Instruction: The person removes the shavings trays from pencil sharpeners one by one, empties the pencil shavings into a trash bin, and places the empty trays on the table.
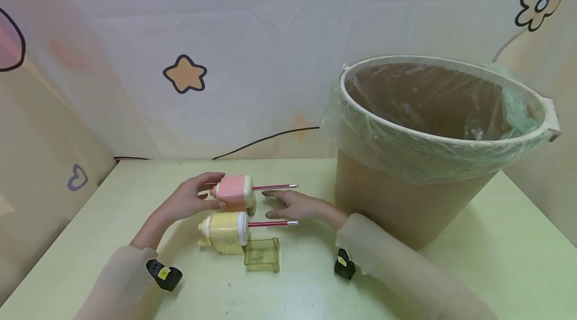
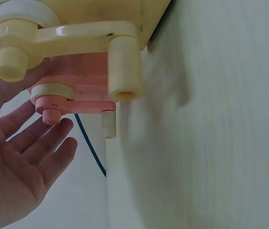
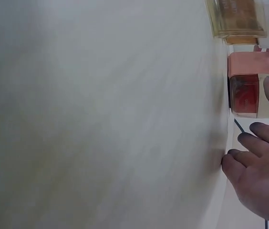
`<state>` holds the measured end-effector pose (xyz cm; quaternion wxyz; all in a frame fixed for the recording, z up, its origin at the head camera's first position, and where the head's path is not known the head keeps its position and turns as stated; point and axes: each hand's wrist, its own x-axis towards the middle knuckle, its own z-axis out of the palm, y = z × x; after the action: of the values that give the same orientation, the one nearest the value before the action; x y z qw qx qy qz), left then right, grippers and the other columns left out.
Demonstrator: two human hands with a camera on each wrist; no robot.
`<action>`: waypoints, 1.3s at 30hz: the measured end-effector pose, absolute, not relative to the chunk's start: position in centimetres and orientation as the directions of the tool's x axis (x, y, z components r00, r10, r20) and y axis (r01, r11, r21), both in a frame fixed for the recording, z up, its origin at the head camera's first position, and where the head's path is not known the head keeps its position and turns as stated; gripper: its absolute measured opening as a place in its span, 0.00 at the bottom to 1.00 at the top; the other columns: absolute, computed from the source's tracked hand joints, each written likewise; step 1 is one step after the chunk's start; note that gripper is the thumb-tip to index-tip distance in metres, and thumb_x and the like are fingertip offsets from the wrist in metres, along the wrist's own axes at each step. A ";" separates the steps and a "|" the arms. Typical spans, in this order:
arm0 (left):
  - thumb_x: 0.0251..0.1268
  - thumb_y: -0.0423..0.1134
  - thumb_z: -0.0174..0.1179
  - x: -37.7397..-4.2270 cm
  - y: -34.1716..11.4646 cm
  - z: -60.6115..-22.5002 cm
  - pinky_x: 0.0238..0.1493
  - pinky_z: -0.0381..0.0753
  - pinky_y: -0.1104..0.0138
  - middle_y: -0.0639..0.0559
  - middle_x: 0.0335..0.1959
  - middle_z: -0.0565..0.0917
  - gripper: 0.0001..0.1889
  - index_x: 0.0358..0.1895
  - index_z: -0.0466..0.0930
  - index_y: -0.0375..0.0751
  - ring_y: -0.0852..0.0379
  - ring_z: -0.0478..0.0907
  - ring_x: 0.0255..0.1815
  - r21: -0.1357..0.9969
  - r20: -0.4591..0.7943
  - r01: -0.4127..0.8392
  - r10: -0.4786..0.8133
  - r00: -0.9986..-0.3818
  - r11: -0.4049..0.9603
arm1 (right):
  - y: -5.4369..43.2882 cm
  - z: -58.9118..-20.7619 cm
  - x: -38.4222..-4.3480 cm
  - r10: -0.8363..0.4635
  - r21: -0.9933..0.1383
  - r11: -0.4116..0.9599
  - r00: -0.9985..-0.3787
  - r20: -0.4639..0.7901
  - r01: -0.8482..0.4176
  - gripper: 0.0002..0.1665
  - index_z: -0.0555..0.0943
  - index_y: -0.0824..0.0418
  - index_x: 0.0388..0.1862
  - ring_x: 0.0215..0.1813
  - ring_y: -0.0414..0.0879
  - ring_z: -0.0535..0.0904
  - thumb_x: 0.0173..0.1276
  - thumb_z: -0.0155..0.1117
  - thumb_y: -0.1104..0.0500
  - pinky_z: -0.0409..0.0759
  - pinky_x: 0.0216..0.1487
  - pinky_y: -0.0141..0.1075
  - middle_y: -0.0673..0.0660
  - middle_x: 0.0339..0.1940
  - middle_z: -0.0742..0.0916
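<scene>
A pink crank pencil sharpener (image 1: 232, 190) stands on the table, a red pencil (image 1: 275, 187) sticking out of its right side. My left hand (image 1: 194, 197) straddles its crank side, thumb in front and fingers behind; several fingers (image 2: 53, 152) show loosely bent and apart from it. On its pencil side, my right hand (image 1: 295, 206) reaches in with spread fingers, holding nothing. Nearer stands a yellow pencil sharpener (image 1: 225, 232), another red pencil (image 1: 270, 223) in it. Beside it lies a see-through yellowish drawer (image 1: 262, 255). The pink sharpener's clear drawer (image 3: 245, 94) is in place, reddish inside.
A large brown bin (image 1: 405, 195) with a thin green plastic liner (image 1: 383, 154) stands at the right, behind my right forearm. A printed cloth backdrop (image 1: 252, 59) closes off the table's back edge. Each wrist bears a small black camera (image 1: 164, 275).
</scene>
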<state>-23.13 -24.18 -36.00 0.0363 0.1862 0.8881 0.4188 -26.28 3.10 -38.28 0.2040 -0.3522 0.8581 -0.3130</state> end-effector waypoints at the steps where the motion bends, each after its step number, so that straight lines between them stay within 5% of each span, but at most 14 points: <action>1: 0.50 0.36 0.67 -23.2 -24.1 -36.1 0.56 0.68 0.48 0.35 0.61 0.68 0.37 0.63 0.61 0.29 0.37 0.66 0.60 0.762 0.091 0.300 0.363 -0.927 0.574 | 3.0 -38.3 -26.3 -0.730 -0.682 0.558 -0.670 -0.134 -0.472 0.36 0.57 0.62 0.70 0.69 0.52 0.58 0.68 0.55 0.52 0.58 0.66 0.45 0.60 0.68 0.66; 24: 0.45 0.37 0.71 -23.4 -23.6 -36.4 0.48 0.76 0.57 0.36 0.55 0.74 0.35 0.59 0.67 0.30 0.41 0.74 0.53 0.792 0.101 0.259 0.299 -0.949 0.553 | 1.1 -38.2 -26.2 -0.695 -0.651 0.613 -0.697 -0.177 -0.447 0.38 0.54 0.62 0.71 0.68 0.53 0.59 0.68 0.54 0.49 0.59 0.66 0.45 0.62 0.68 0.65; 39: 0.43 0.39 0.72 -23.3 -23.3 -34.9 0.48 0.77 0.61 0.38 0.54 0.75 0.36 0.59 0.69 0.32 0.45 0.76 0.52 0.837 0.116 0.237 0.263 -0.958 0.494 | 1.2 -36.8 -26.7 -0.759 -0.774 0.374 -0.649 0.062 -0.511 0.34 0.60 0.64 0.68 0.66 0.60 0.61 0.66 0.58 0.58 0.63 0.63 0.49 0.62 0.67 0.66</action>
<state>-23.33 -23.27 -34.92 0.0135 0.1446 0.8642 0.4817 -26.73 1.25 -36.81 0.1542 -0.3898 0.8143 -0.4015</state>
